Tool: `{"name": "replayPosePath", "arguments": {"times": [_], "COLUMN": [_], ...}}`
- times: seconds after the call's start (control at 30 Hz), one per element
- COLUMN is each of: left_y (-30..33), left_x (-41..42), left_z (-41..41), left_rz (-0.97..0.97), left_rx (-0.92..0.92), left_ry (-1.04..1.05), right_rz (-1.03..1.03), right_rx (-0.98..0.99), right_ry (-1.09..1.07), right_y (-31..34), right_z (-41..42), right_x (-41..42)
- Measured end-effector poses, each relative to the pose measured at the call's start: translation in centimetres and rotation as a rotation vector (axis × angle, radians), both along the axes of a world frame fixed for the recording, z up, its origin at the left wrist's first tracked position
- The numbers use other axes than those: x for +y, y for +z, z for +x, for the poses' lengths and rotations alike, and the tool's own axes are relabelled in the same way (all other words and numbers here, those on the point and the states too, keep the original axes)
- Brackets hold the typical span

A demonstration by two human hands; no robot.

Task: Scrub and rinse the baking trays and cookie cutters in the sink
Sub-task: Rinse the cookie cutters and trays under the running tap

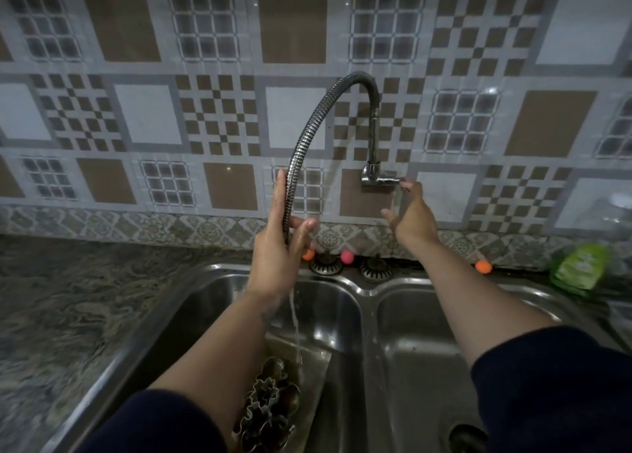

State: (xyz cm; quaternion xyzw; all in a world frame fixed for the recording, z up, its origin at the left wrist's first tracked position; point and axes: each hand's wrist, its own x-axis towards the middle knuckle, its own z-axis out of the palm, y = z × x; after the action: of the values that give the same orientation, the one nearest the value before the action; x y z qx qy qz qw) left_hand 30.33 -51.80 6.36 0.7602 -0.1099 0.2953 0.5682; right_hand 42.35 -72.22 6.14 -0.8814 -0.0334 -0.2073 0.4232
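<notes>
My left hand (278, 247) grips the lower end of the flexible metal faucet hose (309, 134) over the left sink basin (205, 302). A thin stream of water (295, 329) falls from it onto a baking tray (316, 360) leaning in that basin. Several metal cookie cutters (270, 404) lie piled on the tray, partly hidden by my left forearm. My right hand (412, 213) reaches to the wall, its fingertips on the faucet handle (388, 179).
The right sink basin (420, 350) holds a drain (465, 439). Two strainer plugs (326, 264) and small coloured balls (346, 256) sit on the sink's back ledge. A green bottle (578, 264) lies at the right. A marbled counter (61, 309) lies to the left.
</notes>
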Motion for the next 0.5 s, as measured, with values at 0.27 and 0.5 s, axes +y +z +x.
{"name": "replayPosePath", "arguments": {"times": [0.27,0.5], "left_y": [-1.3,-7.8], "left_x": [1.1,3.9], "left_z": [-2.5,-5.6], "left_rz": [0.149,0.204], "left_rx": [0.121,0.47], "left_ry": [0.08,0.096], "right_rz": [-0.216,-0.097], "right_rx": [0.229,0.456], "right_ry": [0.109,0.272], "right_y": [-1.8,-8.8], "right_z": [-5.4,-10.8], "right_x": [3.5,10.6]}}
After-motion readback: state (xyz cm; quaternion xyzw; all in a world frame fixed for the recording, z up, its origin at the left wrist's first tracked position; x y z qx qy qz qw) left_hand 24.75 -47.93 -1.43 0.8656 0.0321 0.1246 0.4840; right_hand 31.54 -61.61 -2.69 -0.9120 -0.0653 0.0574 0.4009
